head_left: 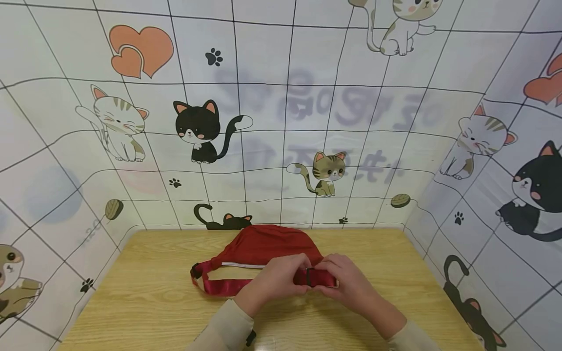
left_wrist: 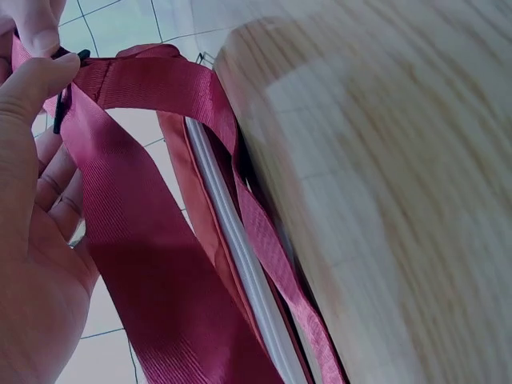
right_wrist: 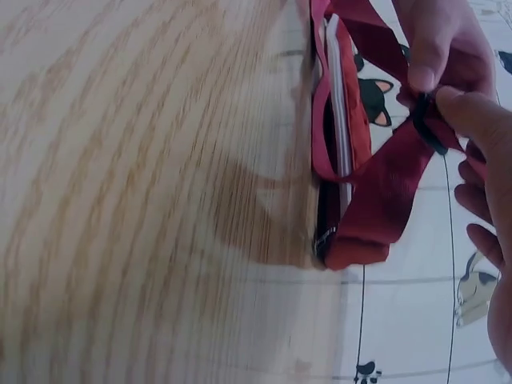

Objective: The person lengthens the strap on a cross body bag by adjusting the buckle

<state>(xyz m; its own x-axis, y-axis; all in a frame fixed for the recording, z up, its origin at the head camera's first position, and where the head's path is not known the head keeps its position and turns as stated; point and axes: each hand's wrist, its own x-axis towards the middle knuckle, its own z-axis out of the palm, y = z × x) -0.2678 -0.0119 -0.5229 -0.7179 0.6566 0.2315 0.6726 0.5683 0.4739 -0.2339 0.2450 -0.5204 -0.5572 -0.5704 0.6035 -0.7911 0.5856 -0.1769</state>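
A red waist bag lies on the table with its white zipper edge towards me. Its dark red webbing strap loops in front of it. My left hand and right hand meet at the bag's right end, both pinching the strap between thumb and fingers. Between them sits a black strap slider, with webbing threaded through it. The thumbs press close beside the slider, as the right wrist view shows. Parts of the strap under the fingers are hidden.
The wooden table ends at a white grid-patterned cloth with cartoon cats, behind and at both sides. A black buckle sits at the strap's left bend. A small black piece shows beside my left sleeve.
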